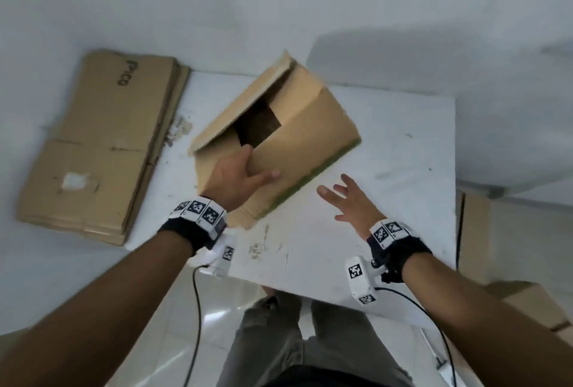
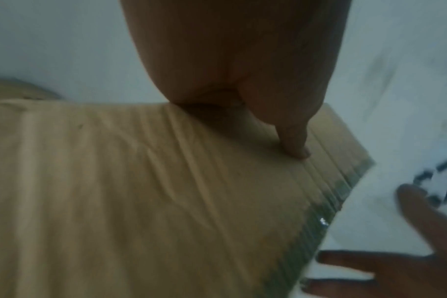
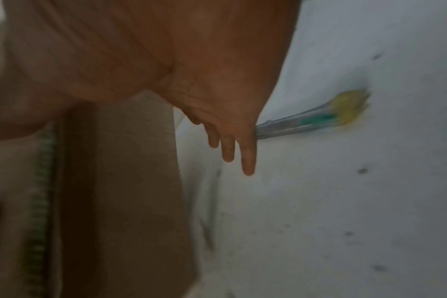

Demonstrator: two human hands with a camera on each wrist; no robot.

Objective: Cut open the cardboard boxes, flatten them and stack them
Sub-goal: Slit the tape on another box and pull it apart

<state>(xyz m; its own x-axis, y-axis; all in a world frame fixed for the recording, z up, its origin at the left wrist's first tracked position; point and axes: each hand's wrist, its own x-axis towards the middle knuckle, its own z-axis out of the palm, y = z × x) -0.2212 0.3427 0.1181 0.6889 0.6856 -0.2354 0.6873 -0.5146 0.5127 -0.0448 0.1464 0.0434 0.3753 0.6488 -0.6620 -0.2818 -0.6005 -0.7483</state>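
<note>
A brown cardboard box [image 1: 304, 135] with a green-taped edge hangs tilted over the white table [image 1: 403, 150], its top flaps apart and a dark opening showing. My left hand [image 1: 248, 169] grips its near wall, thumb outside and fingers over the rim into the opening. The left wrist view shows the thumb [image 2: 293, 141] pressed on the box wall [image 2: 140, 181]. My right hand [image 1: 344, 197] is open with fingers spread, just right of the taped edge and not touching it. A blurred grey tool with a green and yellow end [image 3: 319, 119] lies on the table beyond the right hand [image 3: 230, 145].
A stack of flattened cardboard [image 1: 102, 144] lies left of the table, partly against its edge. More brown boxes [image 1: 474, 231] stand on the floor to the right. I stand at the table's near edge; cables hang from both wrists.
</note>
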